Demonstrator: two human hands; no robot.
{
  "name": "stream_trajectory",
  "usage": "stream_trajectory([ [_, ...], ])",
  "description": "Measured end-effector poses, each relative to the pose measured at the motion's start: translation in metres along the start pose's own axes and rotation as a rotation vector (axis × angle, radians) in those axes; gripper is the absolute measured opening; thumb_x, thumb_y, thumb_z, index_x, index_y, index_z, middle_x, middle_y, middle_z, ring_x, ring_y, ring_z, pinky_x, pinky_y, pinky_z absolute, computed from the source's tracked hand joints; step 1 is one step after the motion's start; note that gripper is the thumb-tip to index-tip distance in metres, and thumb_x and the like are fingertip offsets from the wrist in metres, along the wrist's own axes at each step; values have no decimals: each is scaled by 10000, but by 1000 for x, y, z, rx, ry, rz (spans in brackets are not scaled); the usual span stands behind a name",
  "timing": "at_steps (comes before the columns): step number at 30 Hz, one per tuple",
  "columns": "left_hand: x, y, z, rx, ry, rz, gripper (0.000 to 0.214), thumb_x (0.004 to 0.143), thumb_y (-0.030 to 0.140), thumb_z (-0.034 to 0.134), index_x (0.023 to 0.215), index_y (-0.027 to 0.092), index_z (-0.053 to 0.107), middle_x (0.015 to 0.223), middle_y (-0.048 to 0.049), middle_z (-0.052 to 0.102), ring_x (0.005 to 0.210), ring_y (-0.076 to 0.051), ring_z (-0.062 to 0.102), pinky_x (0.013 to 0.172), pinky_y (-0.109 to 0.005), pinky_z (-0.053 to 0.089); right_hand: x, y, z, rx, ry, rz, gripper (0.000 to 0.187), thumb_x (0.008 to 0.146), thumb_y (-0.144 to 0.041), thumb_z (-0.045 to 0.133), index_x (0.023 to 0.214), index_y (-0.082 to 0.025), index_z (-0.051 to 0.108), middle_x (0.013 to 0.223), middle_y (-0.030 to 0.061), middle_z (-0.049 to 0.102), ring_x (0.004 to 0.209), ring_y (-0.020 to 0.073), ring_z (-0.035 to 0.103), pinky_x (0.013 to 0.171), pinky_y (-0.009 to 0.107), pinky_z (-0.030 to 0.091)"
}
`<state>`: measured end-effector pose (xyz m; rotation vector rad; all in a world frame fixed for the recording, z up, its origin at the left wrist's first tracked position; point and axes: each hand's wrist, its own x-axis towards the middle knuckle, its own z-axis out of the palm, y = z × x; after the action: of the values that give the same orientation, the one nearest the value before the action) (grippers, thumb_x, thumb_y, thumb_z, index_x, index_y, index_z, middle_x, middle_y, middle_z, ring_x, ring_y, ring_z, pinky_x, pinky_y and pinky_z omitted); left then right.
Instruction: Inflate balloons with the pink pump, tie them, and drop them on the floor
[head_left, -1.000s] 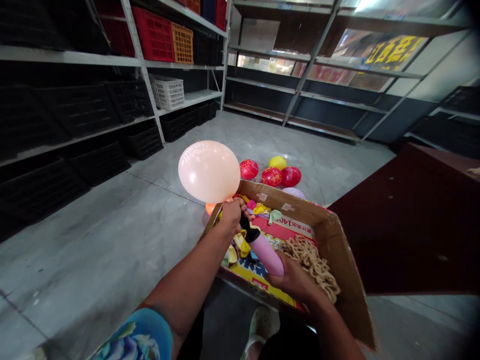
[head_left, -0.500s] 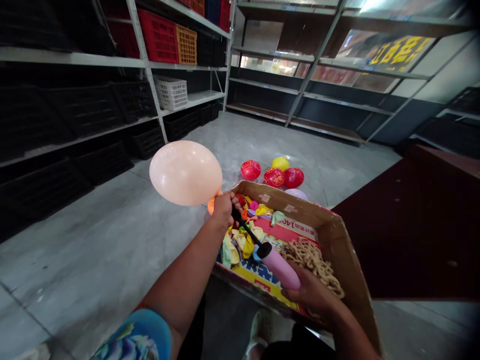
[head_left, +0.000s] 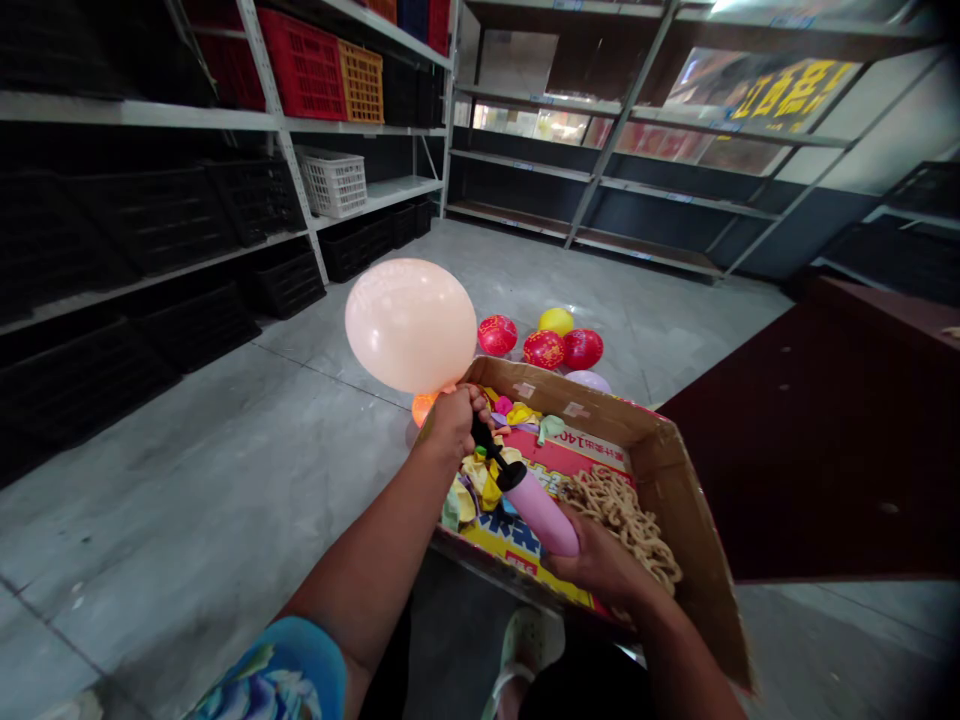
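A pink balloon pump with black ends slants over the cardboard box. My right hand is wrapped round its pink barrel. My left hand is closed at the pump's black end, where the neck of a pale peach balloon meets it; the fingers hide the exact join. The balloon is blown up and stands to the upper left of that hand. Under the pump, several limp balloons in yellow, green and purple lie in the box, beside a heap of beige rope.
Beyond the box, red balloons, a yellow balloon and a lilac balloon lie on the floor. An orange balloon shows behind my left hand. Shelves with crates run along the left; a dark red panel stands right.
The pink barrel has slid up toward my left hand, and less of the black rod shows. The peach balloon has swung right and slightly up. The view has shifted a little.
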<state>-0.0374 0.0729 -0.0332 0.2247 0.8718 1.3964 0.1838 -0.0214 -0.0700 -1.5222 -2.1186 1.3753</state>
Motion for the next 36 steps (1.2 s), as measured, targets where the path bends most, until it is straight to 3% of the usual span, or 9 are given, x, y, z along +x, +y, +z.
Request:
stream_trajectory([
  [5,10,22,-14,-18,28,80,145,573,60,402,602,192,351,423,62,315,327,-79,336,385,-200,329,-13,22,-12,-75,-38,64,388,636,-230,637,1016,-164,591,858,14,646,737,178,561,649,258,428],
  [9,14,24,-17,-10,20,118,144,574,52,399,601,188,358,419,64,320,329,-71,337,405,-193,349,-16,27,-14,-86,-45,66,413,639,-231,642,1045,-173,592,908,22,664,773,190,582,681,265,439],
  [22,-9,-17,7,-3,-29,-34,164,605,51,396,555,190,326,414,55,301,325,-72,308,369,-207,305,6,-8,6,-81,89,16,492,684,-325,652,1138,-162,555,976,61,664,804,218,586,691,297,437],
  [36,14,22,-16,-20,34,76,143,608,55,397,601,191,351,424,62,321,325,-76,334,383,-198,315,-15,29,-13,-20,-86,58,418,653,-258,646,1061,-187,591,925,19,675,798,213,593,695,279,443],
])
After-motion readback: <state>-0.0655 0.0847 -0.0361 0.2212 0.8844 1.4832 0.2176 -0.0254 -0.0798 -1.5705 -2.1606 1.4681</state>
